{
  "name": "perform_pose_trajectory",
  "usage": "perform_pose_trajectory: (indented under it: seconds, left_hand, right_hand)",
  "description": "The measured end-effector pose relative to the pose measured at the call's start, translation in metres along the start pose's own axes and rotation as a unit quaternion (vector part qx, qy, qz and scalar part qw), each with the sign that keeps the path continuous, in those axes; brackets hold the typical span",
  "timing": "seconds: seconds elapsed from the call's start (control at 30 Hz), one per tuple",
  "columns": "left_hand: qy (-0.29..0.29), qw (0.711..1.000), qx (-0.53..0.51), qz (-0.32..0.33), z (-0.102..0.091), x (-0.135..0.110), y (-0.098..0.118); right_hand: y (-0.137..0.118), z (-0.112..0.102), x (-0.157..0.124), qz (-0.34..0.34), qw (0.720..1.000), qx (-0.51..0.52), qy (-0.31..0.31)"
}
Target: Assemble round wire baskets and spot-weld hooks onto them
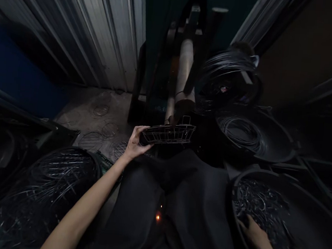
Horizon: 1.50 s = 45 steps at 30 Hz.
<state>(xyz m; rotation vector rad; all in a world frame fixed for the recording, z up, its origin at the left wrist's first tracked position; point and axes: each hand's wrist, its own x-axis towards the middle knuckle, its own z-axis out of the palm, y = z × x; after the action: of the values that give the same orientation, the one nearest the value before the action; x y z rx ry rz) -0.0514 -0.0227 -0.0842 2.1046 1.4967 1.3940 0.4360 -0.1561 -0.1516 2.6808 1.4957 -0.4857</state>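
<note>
My left hand (136, 145) grips one end of a small wire basket (172, 134), thumb below and fingers above. The basket is held level just under the front end of a machine's metal cylinder (185, 64); whether they touch is hard to tell. At the lower right, my right hand (253, 233) reaches into a dark round tub (306, 214) of small bent wire pieces (263, 203). Its fingers are curled together among the pieces, and what they hold is lost in shadow.
A dark cloth (175, 187) covers my lap, with a small orange spark (158, 217) over it. To the left, a container (95, 161) holds wire parts. Wire rings (92, 139) lie on the floor. Coiled wire (240, 133) fills a pan at right. Corrugated metal wall (104, 30) stands behind.
</note>
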Motion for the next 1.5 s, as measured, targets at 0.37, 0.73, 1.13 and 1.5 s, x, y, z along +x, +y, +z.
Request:
perform_pose_trajectory:
  seconds: [0.37,0.73,1.13,1.5]
  left_hand:
    - [-0.109,0.993,0.030,-0.037,-0.011,-0.046,0.080]
    - [-0.292,0.956,0.014,-0.029,0.000,-0.039,0.087]
    - [-0.263,0.963,-0.046,-0.027,-0.003,-0.045,0.080]
    - [-0.231,0.971,0.039,0.055,-0.014,-0.020,0.095]
  right_hand:
    - [0.021,0.010,-0.027,0.038,0.998,0.027,0.030]
    - [-0.036,-0.052,-0.067,0.031,0.943,0.268,0.193]
    - [-0.189,-0.069,-0.127,-0.179,0.850,0.474,-0.141]
    - [-0.269,-0.078,-0.117,-0.267,0.879,0.393,0.040]
